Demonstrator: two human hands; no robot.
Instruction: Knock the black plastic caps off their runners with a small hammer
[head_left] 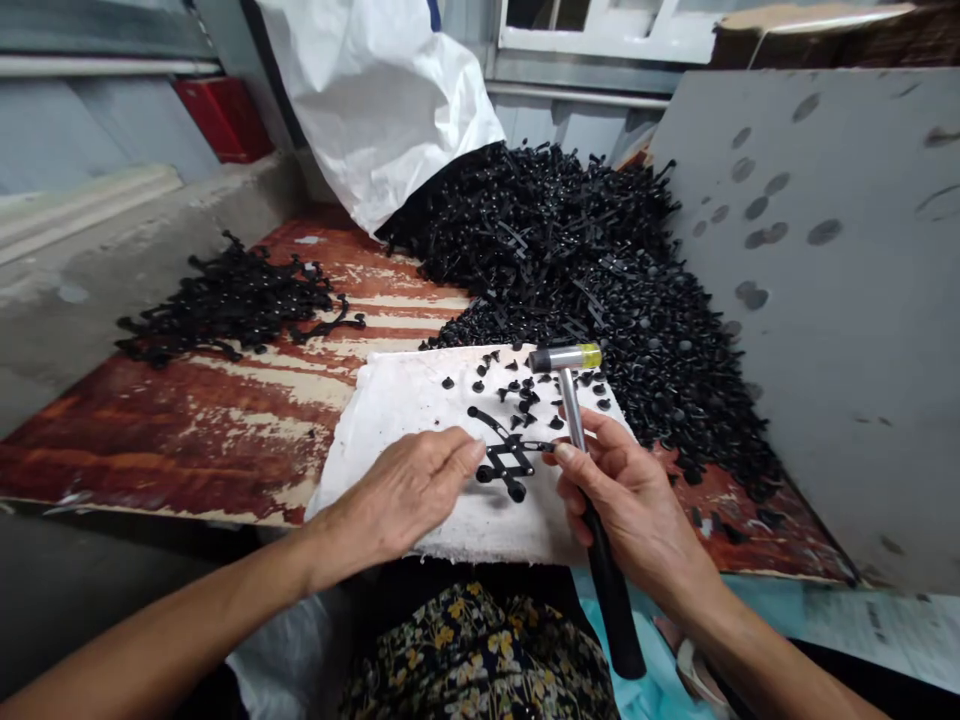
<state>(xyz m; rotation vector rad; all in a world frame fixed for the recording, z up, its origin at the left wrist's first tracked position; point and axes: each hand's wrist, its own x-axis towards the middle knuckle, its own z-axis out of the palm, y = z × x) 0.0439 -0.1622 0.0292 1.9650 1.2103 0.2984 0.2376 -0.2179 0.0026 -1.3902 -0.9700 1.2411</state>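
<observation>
A black scissor linkage (510,460) made of crossed, jointed bars is spread above a white cloth-covered pad (397,400). My left hand (420,485) is closed, thumb against fingers, at the linkage's left edge; its fingertips are partly hidden. My right hand (630,490) has a small mallet (571,405) in its grip, with the dark and yellow-tipped head up and the black handle pointing down towards me. The thumb and forefinger of that same hand also pinch the linkage's right end. Several loose black round-headed pegs (525,400) lie on the pad just beyond.
A large heap of black parts (570,240) rises behind the pad and spreads right. Linkages lie in a smaller pile (240,300) on the worn red board (225,420). A white sack (382,100) leans at the back, and a grey panel (840,300) borders the right.
</observation>
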